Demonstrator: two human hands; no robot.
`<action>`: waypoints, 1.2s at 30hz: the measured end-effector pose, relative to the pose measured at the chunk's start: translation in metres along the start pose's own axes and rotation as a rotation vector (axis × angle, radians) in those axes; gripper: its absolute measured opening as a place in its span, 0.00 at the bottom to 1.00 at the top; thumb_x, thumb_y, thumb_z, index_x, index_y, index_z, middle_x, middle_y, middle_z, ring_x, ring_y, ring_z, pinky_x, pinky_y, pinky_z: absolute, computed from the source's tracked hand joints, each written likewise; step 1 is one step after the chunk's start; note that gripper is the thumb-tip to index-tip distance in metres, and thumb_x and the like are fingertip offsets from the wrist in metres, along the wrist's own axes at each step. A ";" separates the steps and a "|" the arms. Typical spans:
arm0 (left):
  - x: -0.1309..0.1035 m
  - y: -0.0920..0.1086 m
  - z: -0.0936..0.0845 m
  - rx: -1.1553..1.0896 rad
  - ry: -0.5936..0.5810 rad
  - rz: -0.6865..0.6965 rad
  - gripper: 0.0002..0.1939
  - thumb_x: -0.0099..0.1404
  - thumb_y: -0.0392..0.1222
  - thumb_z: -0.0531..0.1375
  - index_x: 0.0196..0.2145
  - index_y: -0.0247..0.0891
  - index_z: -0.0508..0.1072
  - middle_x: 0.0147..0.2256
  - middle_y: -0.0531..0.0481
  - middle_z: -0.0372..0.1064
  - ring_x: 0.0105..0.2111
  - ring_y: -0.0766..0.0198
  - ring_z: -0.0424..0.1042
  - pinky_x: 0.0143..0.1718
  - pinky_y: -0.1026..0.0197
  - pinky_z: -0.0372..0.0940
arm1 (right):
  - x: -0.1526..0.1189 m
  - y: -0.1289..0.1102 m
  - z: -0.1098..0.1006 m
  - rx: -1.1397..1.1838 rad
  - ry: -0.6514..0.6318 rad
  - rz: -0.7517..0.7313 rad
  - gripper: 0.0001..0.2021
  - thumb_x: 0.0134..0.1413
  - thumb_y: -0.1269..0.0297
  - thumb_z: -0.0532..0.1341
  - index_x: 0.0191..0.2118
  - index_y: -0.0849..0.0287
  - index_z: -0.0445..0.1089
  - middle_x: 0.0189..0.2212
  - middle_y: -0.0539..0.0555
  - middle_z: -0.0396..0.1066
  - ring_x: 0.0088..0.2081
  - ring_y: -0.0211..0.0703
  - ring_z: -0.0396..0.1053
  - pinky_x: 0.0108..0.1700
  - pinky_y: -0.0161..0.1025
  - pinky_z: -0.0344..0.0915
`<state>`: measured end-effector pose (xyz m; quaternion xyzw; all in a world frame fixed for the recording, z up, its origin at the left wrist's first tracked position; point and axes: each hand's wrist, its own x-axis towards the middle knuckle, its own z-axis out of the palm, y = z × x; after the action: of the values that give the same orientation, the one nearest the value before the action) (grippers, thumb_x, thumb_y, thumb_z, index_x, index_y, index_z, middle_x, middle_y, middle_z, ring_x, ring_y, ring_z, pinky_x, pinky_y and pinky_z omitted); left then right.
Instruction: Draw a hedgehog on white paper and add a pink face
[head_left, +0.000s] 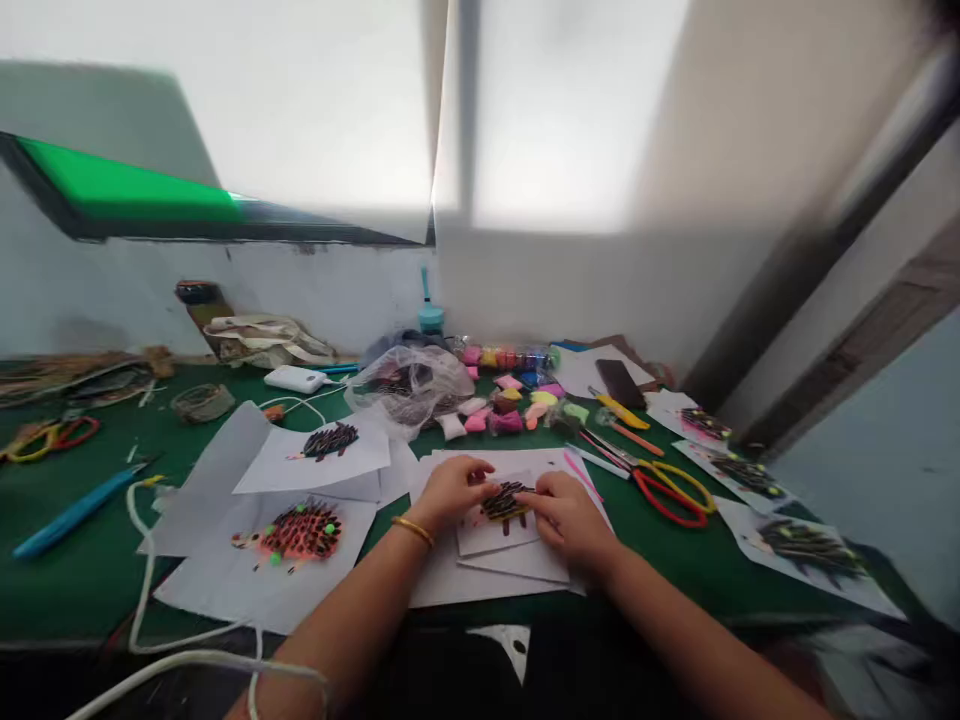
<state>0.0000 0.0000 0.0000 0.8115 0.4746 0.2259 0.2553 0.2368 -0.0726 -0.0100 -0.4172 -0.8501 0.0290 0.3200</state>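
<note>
A small white card (487,540) with a dark, spiky hedgehog figure (508,503) lies on larger white sheets (450,585) in front of me. My left hand (456,492), with a yellow bangle at its wrist, rests at the card's upper left, its fingers bent and close together at the figure's left edge. On the other side, my right hand (571,518) touches the figure's right part with its fingertips, the index finger stretched out and the fingers partly apart. Nothing held shows clearly in either hand.
Scissors (675,490), a cutter (622,410), clay packets (506,420) and a phone (620,383) lie to the right and behind. Hedgehog sheets (255,590) and a white cable (142,590) are at left. More cards (806,550) line the right edge.
</note>
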 end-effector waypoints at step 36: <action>0.010 -0.005 -0.017 -0.108 0.110 -0.157 0.10 0.57 0.36 0.60 0.38 0.41 0.74 0.34 0.51 0.74 0.33 0.61 0.71 0.34 0.63 0.62 | 0.036 0.040 -0.005 0.373 -0.118 0.605 0.09 0.58 0.60 0.50 0.33 0.55 0.63 0.23 0.47 0.67 0.27 0.41 0.69 0.32 0.37 0.62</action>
<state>-0.0093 0.0145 0.0114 0.7434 0.5370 0.2745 0.2892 0.2514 -0.0215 -0.0001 -0.5820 -0.6853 0.3010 0.3178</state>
